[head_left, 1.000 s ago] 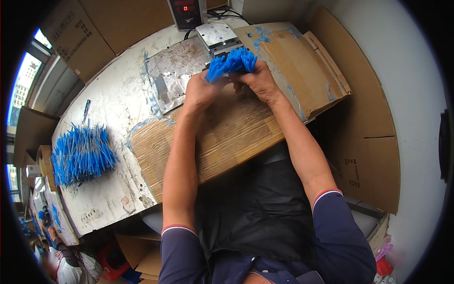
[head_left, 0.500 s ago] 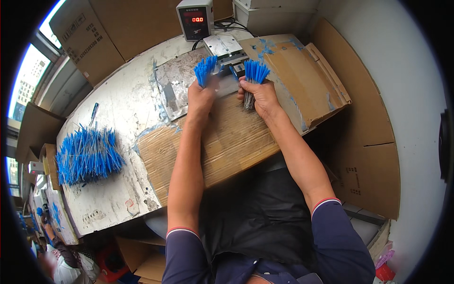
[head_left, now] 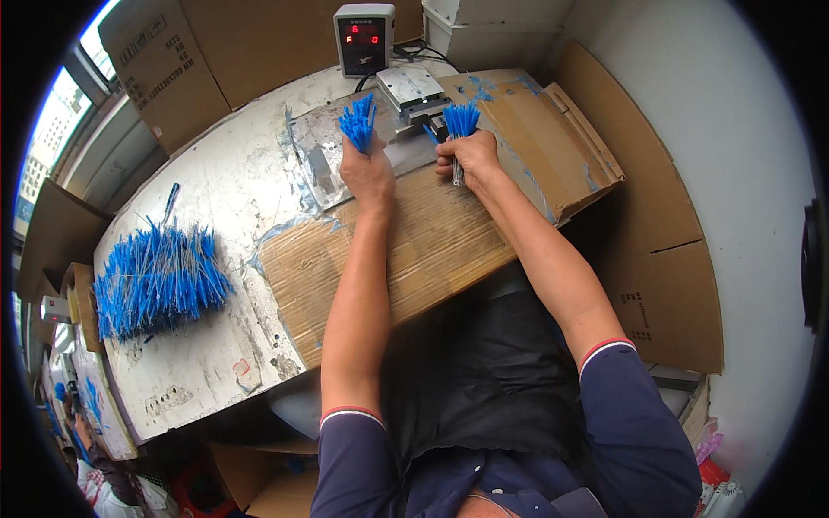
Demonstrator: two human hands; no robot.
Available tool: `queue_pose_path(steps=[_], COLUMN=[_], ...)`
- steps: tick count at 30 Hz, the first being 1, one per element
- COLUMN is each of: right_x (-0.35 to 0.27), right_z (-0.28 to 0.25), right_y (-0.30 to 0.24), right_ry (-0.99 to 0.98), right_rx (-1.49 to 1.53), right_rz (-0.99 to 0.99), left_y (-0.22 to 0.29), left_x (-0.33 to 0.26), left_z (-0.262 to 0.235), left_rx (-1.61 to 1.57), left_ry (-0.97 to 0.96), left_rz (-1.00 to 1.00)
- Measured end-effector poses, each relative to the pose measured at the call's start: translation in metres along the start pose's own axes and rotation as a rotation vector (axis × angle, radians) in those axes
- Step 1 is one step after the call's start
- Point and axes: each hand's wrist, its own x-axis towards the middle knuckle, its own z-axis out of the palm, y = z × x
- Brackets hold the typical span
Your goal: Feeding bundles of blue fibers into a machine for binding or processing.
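Observation:
My left hand [head_left: 370, 177] is closed around a bundle of blue-tipped thin wires [head_left: 357, 123], with the blue ends fanning out at the top. Its fingers are partly hidden from this side. To its right, my right hand [head_left: 473, 157] grips a second bundle of blue-tipped wires [head_left: 461, 119]; blue ends point up and bare grey stems stick out below the fingers. A single blue piece [head_left: 430, 134] shows beside that hand, close to the small metal machine [head_left: 410, 89] on the bench. Both hands are raised over the flattened cardboard [head_left: 380, 250].
A large pile of blue-tipped wires [head_left: 160, 281] lies on the worn white bench [head_left: 242, 207] at left, a pen [head_left: 172, 200] behind it. A display box [head_left: 365, 41] with red digits stands at the back. Cardboard [head_left: 553, 138] covers the right side. Another person [head_left: 112, 483] works at lower left.
My left hand and its bundle have moved slightly left, away from the right one. The red digits on the display box have changed. The whole view has shifted a little.

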Motion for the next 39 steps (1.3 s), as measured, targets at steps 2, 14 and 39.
queue_pose_path(steps=[2,14,39], right_x=[0.009,0.011,0.001], right_z=[0.005,0.013,-0.025], right_y=[0.003,0.001,0.014], right_ry=[0.053,0.115,-0.148], right_rx=[-0.014,-0.002,0.237], right_rz=[0.006,0.018,0.047], left_y=[-0.004,0.0,0.007], left_x=[0.001,-0.001,-0.01], left_z=[0.001,0.0,0.004], left_rx=[0.032,0.172,0.505], left_ry=[-0.022,-0.013,-0.336], left_rz=[0.005,-0.041,0.172])
